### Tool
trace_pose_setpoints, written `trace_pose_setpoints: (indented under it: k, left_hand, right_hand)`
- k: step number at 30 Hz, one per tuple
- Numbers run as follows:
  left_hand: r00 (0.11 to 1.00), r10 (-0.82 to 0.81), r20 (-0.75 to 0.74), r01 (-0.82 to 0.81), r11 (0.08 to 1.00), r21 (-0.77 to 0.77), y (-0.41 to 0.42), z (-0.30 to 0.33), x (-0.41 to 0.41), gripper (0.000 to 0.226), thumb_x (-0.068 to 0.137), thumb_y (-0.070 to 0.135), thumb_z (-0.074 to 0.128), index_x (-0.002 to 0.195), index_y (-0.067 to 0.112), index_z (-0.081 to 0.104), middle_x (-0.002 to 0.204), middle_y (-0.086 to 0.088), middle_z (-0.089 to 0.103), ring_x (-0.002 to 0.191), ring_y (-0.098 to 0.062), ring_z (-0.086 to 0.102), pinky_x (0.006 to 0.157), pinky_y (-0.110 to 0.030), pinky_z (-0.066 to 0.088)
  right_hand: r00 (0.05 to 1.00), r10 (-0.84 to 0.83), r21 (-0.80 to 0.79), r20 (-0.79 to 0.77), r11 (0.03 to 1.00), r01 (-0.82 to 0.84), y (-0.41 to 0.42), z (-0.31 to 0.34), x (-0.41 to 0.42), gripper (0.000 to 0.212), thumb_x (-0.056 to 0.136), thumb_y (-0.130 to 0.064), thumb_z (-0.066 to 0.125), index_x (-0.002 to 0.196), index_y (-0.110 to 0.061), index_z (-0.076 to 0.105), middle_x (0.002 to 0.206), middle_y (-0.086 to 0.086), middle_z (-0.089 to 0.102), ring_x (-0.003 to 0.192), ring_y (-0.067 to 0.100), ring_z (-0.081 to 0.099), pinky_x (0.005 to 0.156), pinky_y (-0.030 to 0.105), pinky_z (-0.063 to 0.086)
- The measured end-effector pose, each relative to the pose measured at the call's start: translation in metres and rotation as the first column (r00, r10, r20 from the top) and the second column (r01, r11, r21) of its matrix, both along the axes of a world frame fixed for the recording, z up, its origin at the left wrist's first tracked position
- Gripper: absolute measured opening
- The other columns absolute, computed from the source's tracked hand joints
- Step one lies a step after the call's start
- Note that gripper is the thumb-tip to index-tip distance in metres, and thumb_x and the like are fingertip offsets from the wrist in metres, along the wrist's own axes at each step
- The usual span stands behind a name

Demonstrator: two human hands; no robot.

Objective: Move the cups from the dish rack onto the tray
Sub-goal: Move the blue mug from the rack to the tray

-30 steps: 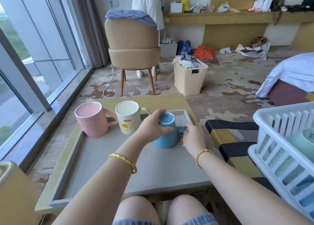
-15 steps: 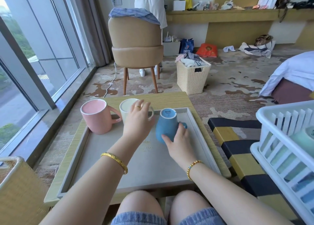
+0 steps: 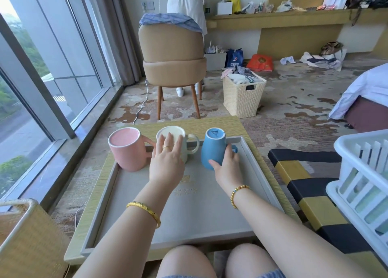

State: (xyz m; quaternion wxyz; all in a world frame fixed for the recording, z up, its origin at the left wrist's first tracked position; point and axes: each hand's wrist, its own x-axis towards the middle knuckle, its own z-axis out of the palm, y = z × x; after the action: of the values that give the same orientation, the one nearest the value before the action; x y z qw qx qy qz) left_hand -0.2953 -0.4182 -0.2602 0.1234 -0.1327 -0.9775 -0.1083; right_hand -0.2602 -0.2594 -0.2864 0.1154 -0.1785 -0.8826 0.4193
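Three cups stand upside down in a row at the far end of the grey tray (image 3: 189, 219): a pink cup (image 3: 126, 149) on the left, a cream cup (image 3: 171, 134) in the middle and a blue cup (image 3: 213, 149) on the right. My right hand (image 3: 227, 167) grips the blue cup's lower right side near its handle. My left hand (image 3: 167, 162) lies with fingers spread against the cream cup's near side, not clasping it. The white dish rack (image 3: 365, 183) stands at the right edge, with pale green ware showing behind its slats.
The tray lies on a low wooden table (image 3: 210, 123). A yellow-and-black striped bench (image 3: 304, 185) carries the rack. A wicker basket (image 3: 23, 242) stands at the near left, another one (image 3: 242, 96) and a tan chair (image 3: 172, 55) beyond the table. A person stands at the back.
My left hand has left the blue cup and moved onto the cream cup. The blue cup, tilted half a second ago, now stands flat on the tray under my right hand.
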Motion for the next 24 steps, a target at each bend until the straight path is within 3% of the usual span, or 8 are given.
trace_pose_setpoints:
  k: [4,15,21,24]
  left_hand:
    - [1.000,-0.011,-0.008,0.011,0.999,0.031,-0.002,-0.006,-0.003,0.071,0.089,0.019,0.047,0.148,0.028,0.008,0.158,-0.001,0.009,0.145,-0.024,0.001,0.113,-0.037,0.027]
    - [0.999,-0.027,-0.029,0.027,0.999,0.024,-0.002,-0.010,-0.006,0.074,0.086,0.016,0.047,0.148,0.026,0.008,0.157,-0.003,0.009,0.145,-0.025,0.001,0.117,-0.036,0.019]
    - [1.000,0.008,-0.014,-0.009,0.999,-0.032,-0.001,-0.008,0.001,0.077,0.085,0.020,0.046,0.148,0.027,0.002,0.159,-0.005,0.001,0.146,-0.026,-0.004,0.115,-0.042,0.018]
    - [0.998,0.064,-0.003,-0.064,0.988,-0.142,0.005,-0.010,0.024,0.082,0.085,0.022,0.044,0.148,0.023,-0.008,0.157,-0.012,-0.015,0.145,-0.029,-0.011,0.114,-0.048,0.009]
  right_hand:
    - [1.000,-0.008,0.012,-0.010,1.000,0.008,-0.002,-0.006,-0.006,0.078,0.091,-0.030,0.057,0.150,-0.017,0.008,0.149,0.016,0.026,0.128,0.031,0.042,0.097,0.034,0.041]
    - [0.999,-0.049,0.042,-0.001,0.998,0.049,-0.004,-0.010,-0.012,0.077,0.091,-0.022,0.056,0.150,-0.016,0.007,0.147,0.013,0.032,0.126,0.031,0.045,0.096,0.037,0.042]
    - [0.993,0.067,0.093,0.102,0.993,-0.076,0.003,-0.004,0.001,0.069,0.093,-0.007,0.045,0.150,-0.009,0.005,0.153,0.008,0.024,0.125,0.029,0.047,0.097,0.035,0.042]
    - [0.967,0.157,0.132,0.200,0.974,-0.186,0.011,0.005,0.020,0.058,0.095,-0.011,0.041,0.148,-0.011,0.019,0.154,0.004,0.026,0.132,0.026,0.041,0.103,0.032,0.037]
